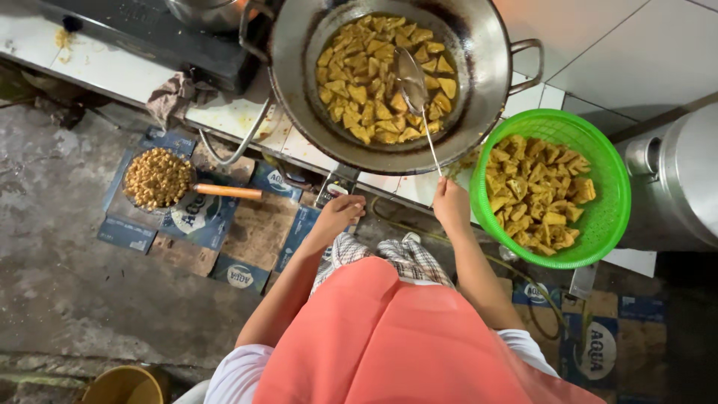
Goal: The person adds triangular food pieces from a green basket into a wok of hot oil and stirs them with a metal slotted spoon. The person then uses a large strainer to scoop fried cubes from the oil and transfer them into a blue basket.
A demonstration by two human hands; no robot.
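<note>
Nearest the wok, the right hand has its grip clamped on the long handle of a metal skimmer whose bowl rests among the frying tofu pieces; the left hand, fingers loosely curled and holding nothing, rests at the bench edge below the wok, and a green basket of fried pieces sits just right of it

Both bare forearms reach up from the bottom centre of the frame. The left hand sits left of centre, fingers curled loosely, knuckles up, holding nothing visible. The right hand, just right of centre, is closed in a fist around a thin handle, wrist straight.
</note>
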